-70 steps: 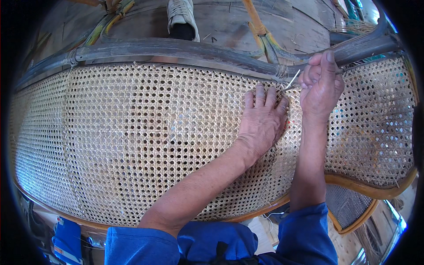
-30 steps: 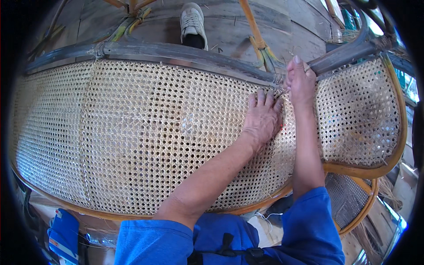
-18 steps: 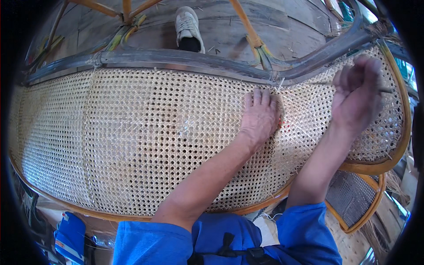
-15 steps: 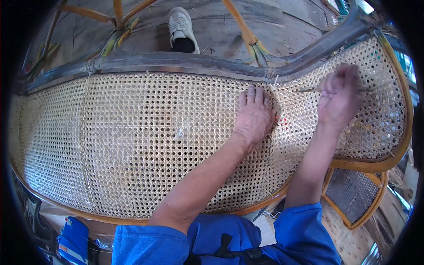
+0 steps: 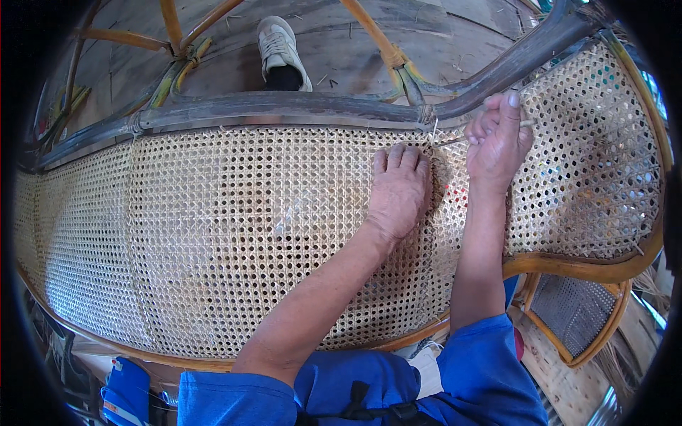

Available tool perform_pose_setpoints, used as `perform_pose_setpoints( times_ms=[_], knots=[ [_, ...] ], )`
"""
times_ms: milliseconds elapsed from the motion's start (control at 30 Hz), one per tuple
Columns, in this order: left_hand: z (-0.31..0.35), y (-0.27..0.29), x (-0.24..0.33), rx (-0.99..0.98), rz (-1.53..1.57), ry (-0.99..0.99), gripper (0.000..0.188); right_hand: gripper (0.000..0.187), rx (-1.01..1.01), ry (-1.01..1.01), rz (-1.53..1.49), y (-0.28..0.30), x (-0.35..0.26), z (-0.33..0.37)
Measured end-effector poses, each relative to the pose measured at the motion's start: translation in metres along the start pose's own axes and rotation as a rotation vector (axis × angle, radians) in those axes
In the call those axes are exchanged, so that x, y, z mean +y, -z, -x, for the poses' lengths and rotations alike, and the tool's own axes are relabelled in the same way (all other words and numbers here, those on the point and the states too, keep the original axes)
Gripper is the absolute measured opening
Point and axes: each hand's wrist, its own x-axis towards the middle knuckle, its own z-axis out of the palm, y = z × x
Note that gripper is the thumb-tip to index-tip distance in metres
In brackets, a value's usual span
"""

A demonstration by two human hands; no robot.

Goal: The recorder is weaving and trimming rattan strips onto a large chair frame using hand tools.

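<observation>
**Cane panel held flat, strand pinched at the upper rail**

A large woven cane panel (image 5: 213, 234) with an open hexagonal mesh is seen spread across most of the view, bounded along its top by a dark curved rail (image 5: 284, 112) and along its lower edge by a tan rattan rim (image 5: 568, 266).

The left hand (image 5: 398, 192) is laid palm down on the weave, slightly right of centre. Its fingers (image 5: 401, 157) are extended and released, with the tips placed just below the rail; nothing is grasped by them.

The right hand (image 5: 497, 138) is positioned at about 2 o'clock from the left hand, just beside it. Its fingers (image 5: 508, 106) are clenched around a thin pale cane strand (image 5: 455, 137), which is drawn out leftward toward a binding (image 5: 426, 113) on the rail. The strand's near end is met at the panel's top edge, close to the left fingertips. Whether it is threaded through the mesh cannot be told.

Both forearms are seen entering from 6 o'clock, with blue sleeves (image 5: 490, 369) rolled to the elbow.

Beyond the rail, at 12 o'clock, a pale shoe (image 5: 280, 46) of another person is noted on a grey floor (image 5: 440, 35), flanked by tan rattan struts (image 5: 373, 39). At 4 o'clock, below the panel's rim, a smaller framed panel (image 5: 575, 312) with darker mesh is recorded. A blue object (image 5: 128, 390) is partly visible at 7 o'clock; its kind cannot be told.
</observation>
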Motion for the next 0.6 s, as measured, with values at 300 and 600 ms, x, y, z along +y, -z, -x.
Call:
perform_pose_setpoints(
  times_ms=[300,600],
  knots=[
    [-0.001,0.006,-0.002,0.025,0.043,-0.016,0.031,0.039,0.025,0.002,-0.035,0.009,0.008,0.0],
    [-0.005,0.009,0.001,0.047,0.029,-0.032,0.03,0.038,-0.012,-0.009,-0.04,0.02,0.005,-0.005]
  ],
)
